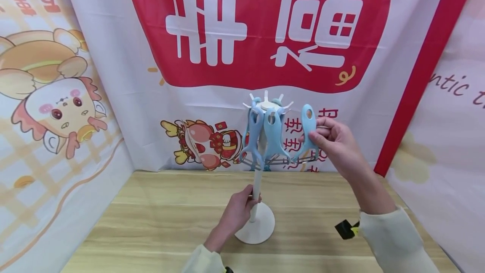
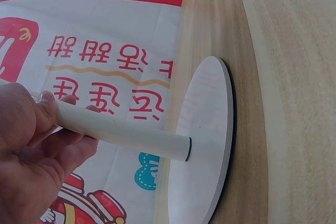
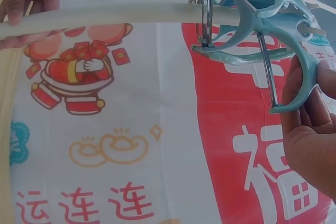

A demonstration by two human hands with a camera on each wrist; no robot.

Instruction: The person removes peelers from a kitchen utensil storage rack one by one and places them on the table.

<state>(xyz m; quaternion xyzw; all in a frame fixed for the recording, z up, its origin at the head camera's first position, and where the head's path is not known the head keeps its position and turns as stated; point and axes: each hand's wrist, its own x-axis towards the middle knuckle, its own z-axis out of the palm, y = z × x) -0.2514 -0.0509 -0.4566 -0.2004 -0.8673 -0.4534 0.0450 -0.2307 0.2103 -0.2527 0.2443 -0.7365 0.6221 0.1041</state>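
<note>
A white stand with a round base (image 1: 263, 228) and a thin pole (image 1: 257, 180) stands upright on the table. My left hand (image 1: 235, 212) grips the lower pole, its thumb and fingers around the tube, as the left wrist view confirms. Several light-blue Y-shaped peelers (image 1: 271, 134) hang from the white hooks (image 1: 266, 95) at the top, their metal blades lowest. To the right of these, my right hand (image 1: 337, 140) pinches another blue peeler (image 1: 307, 125) by its handle, held upright with the hole at the top. In the right wrist view, that peeler's blade (image 3: 266, 69) shows beside the hanging ones.
The wood-grain table (image 1: 159, 222) extends on both sides of the stand. Behind it hangs a white and red printed cloth (image 1: 261, 24), and more printed cloth (image 1: 49, 96) covers the left side. A small black object (image 1: 345, 229) is by the right sleeve.
</note>
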